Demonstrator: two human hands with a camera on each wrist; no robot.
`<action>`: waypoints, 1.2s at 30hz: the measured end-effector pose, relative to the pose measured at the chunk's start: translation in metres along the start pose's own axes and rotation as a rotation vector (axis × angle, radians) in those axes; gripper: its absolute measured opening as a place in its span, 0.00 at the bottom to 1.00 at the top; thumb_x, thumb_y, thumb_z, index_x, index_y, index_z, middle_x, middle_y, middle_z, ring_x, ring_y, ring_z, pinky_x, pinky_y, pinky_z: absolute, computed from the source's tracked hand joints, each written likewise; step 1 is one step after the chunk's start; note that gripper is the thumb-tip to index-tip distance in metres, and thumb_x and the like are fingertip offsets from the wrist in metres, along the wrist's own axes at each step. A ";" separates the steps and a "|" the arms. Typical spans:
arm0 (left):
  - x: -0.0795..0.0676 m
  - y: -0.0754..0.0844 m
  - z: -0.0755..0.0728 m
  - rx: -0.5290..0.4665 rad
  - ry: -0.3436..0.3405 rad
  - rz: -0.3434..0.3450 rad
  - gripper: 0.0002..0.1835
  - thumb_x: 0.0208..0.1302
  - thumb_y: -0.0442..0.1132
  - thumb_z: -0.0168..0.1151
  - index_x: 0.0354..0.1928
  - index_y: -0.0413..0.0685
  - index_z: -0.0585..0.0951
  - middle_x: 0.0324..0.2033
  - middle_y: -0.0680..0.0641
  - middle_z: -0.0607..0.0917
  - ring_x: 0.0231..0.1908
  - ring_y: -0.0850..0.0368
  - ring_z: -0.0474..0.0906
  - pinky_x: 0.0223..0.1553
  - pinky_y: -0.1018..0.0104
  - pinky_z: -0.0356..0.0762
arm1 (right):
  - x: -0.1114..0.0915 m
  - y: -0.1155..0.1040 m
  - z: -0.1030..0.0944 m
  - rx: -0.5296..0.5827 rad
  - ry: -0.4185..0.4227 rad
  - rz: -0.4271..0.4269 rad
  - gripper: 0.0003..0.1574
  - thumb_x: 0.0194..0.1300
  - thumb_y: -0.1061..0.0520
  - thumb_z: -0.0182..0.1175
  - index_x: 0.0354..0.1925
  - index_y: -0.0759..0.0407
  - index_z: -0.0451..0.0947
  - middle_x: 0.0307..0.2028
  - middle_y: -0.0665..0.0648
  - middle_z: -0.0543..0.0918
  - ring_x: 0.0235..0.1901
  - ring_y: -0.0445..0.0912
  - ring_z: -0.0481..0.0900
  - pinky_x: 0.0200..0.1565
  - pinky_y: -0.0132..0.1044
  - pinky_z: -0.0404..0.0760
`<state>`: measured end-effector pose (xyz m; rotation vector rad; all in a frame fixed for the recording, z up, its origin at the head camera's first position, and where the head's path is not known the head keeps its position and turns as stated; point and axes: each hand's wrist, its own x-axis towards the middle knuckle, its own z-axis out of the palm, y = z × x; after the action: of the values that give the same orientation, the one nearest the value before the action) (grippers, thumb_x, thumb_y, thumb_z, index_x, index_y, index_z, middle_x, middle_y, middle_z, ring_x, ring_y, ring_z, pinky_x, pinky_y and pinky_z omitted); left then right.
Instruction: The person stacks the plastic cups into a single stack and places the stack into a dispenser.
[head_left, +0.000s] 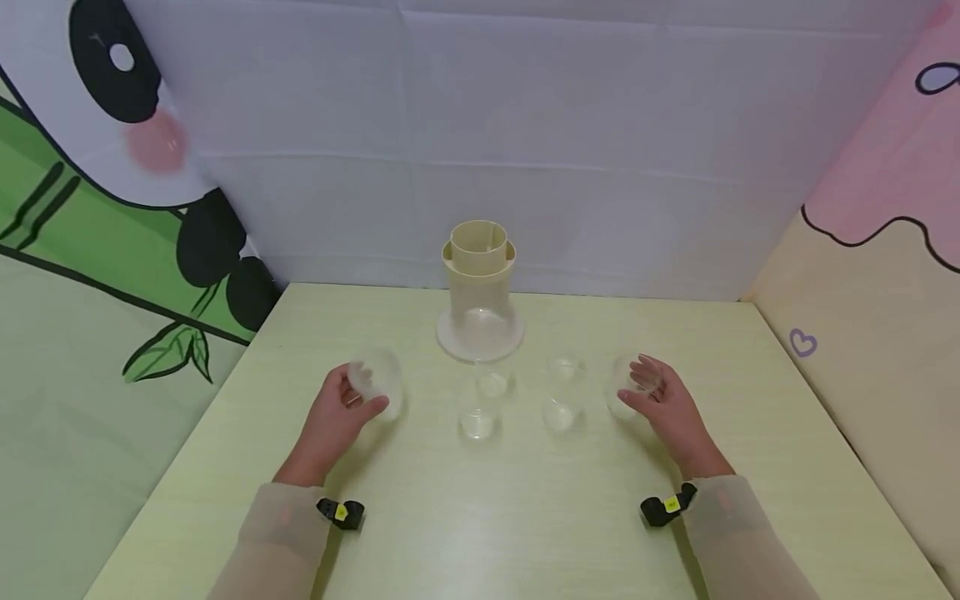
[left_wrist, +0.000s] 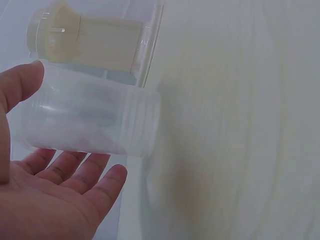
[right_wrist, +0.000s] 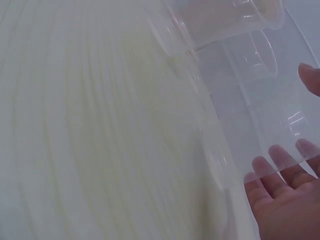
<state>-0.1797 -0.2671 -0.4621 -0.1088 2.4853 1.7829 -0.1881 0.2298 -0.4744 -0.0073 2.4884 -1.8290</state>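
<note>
My left hand [head_left: 333,425] grips a translucent plastic cup [head_left: 381,379] at the left, thumb on one side and fingers on the other. The left wrist view shows this cup [left_wrist: 95,110] with its ridged end towards the tabletop. On the right, my right hand [head_left: 671,412] holds a clear plastic cup [head_left: 621,392]; its fingertips show through the wall of the cup [right_wrist: 250,130] in the right wrist view. Between the hands stand several small clear cups, among them one at the front left [head_left: 477,425] and one at the front right [head_left: 561,415].
A cream cylinder [head_left: 478,250] with a ringed collar rises from a clear round base [head_left: 480,337] near the back edge of the pale wooden table [head_left: 495,517]. Behind it hangs a white sheet [head_left: 525,108]. Cartoon-printed walls flank both sides.
</note>
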 end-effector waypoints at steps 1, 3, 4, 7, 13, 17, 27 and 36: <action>0.001 0.000 0.000 -0.008 -0.002 -0.004 0.45 0.71 0.42 0.68 0.79 0.42 0.50 0.76 0.37 0.62 0.73 0.38 0.61 0.68 0.45 0.68 | 0.000 0.000 0.000 0.005 0.001 0.000 0.55 0.72 0.49 0.67 0.81 0.59 0.46 0.77 0.63 0.61 0.76 0.58 0.57 0.75 0.59 0.52; 0.002 0.001 0.001 -0.023 -0.005 -0.016 0.46 0.71 0.41 0.68 0.79 0.42 0.49 0.76 0.37 0.61 0.73 0.39 0.62 0.68 0.46 0.68 | 0.000 0.000 0.000 0.016 0.003 0.006 0.54 0.72 0.49 0.67 0.81 0.58 0.47 0.77 0.62 0.61 0.76 0.57 0.57 0.75 0.59 0.53; 0.003 0.002 0.001 -0.030 -0.007 -0.024 0.46 0.71 0.40 0.68 0.79 0.43 0.49 0.76 0.37 0.61 0.73 0.39 0.62 0.68 0.46 0.68 | 0.000 0.000 0.000 0.019 0.006 0.009 0.54 0.72 0.49 0.67 0.81 0.58 0.47 0.77 0.62 0.61 0.76 0.57 0.57 0.74 0.58 0.54; 0.004 0.003 0.003 -0.042 -0.009 -0.038 0.46 0.71 0.40 0.68 0.80 0.43 0.49 0.77 0.38 0.61 0.74 0.40 0.62 0.68 0.46 0.68 | 0.000 0.001 -0.001 0.028 0.014 0.027 0.54 0.72 0.49 0.67 0.81 0.57 0.47 0.76 0.61 0.62 0.76 0.56 0.58 0.74 0.58 0.56; 0.005 0.004 0.003 -0.046 -0.010 -0.051 0.46 0.71 0.40 0.68 0.80 0.43 0.50 0.77 0.38 0.61 0.75 0.41 0.59 0.69 0.45 0.66 | 0.000 0.005 -0.002 0.041 0.015 0.034 0.54 0.72 0.47 0.67 0.82 0.55 0.47 0.76 0.59 0.64 0.75 0.54 0.60 0.72 0.44 0.65; 0.005 0.003 0.002 -0.026 -0.005 -0.060 0.45 0.71 0.40 0.68 0.79 0.43 0.51 0.77 0.39 0.62 0.76 0.43 0.58 0.70 0.45 0.66 | -0.001 0.008 -0.002 0.080 0.015 0.004 0.55 0.71 0.47 0.67 0.81 0.57 0.47 0.76 0.61 0.63 0.75 0.55 0.60 0.62 0.25 0.71; 0.003 0.000 -0.001 -0.039 -0.014 -0.064 0.46 0.69 0.41 0.70 0.79 0.43 0.52 0.77 0.40 0.61 0.76 0.43 0.58 0.70 0.45 0.66 | -0.009 -0.002 0.000 0.092 0.034 -0.005 0.54 0.71 0.46 0.68 0.81 0.58 0.49 0.74 0.62 0.65 0.74 0.55 0.62 0.58 0.22 0.73; 0.004 0.000 -0.003 -0.041 -0.019 -0.078 0.47 0.69 0.40 0.70 0.80 0.43 0.51 0.78 0.39 0.59 0.76 0.41 0.57 0.69 0.44 0.65 | -0.011 -0.014 -0.002 0.095 0.063 -0.072 0.51 0.71 0.48 0.67 0.79 0.58 0.52 0.73 0.66 0.65 0.72 0.57 0.65 0.56 0.22 0.75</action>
<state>-0.1840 -0.2700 -0.4613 -0.1880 2.3976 1.7955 -0.1773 0.2281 -0.4595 -0.0365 2.4705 -2.0046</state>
